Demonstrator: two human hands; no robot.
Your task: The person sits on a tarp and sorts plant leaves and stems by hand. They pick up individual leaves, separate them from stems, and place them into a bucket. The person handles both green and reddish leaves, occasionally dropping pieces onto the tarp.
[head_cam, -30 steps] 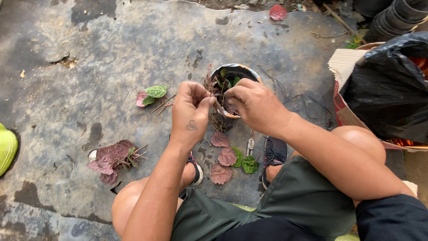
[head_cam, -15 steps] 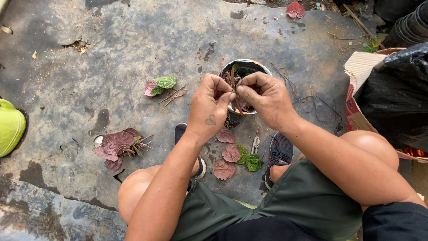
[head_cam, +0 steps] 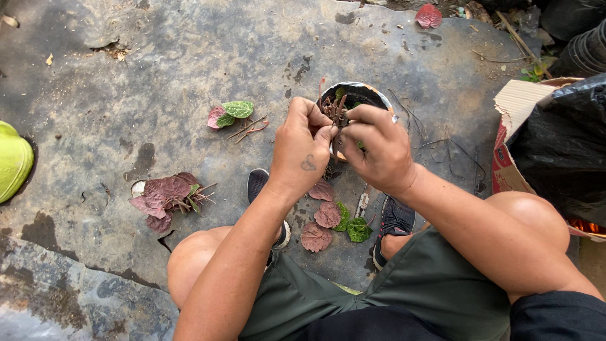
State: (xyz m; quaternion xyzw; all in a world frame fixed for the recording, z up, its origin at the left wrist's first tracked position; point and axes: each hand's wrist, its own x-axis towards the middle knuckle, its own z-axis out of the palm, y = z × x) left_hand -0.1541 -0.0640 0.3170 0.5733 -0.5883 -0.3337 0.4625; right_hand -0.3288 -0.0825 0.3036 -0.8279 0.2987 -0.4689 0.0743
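A small round pot (head_cam: 369, 93) with dark soil stands on the dark ground sheet in front of my knees. Both hands meet over its near rim. My left hand (head_cam: 303, 148) pinches a bunch of thin reddish stems (head_cam: 332, 112) that stick up from the pot. My right hand (head_cam: 379, 148) grips the same bunch from the right, fingers closed around its base. Loose red and green leaves (head_cam: 328, 218) lie on the ground just below my hands, between my shoes.
A pile of reddish leaves (head_cam: 165, 194) lies at left, a green-and-red leaf cutting (head_cam: 230, 113) further up. A cardboard box (head_cam: 514, 126) holding a black plastic bag (head_cam: 565, 148) stands at right. A yellow-green object (head_cam: 11, 161) sits at the left edge.
My hands have closed in together over the pot's near rim and now both grip the stem bunch. The view has shifted slightly.
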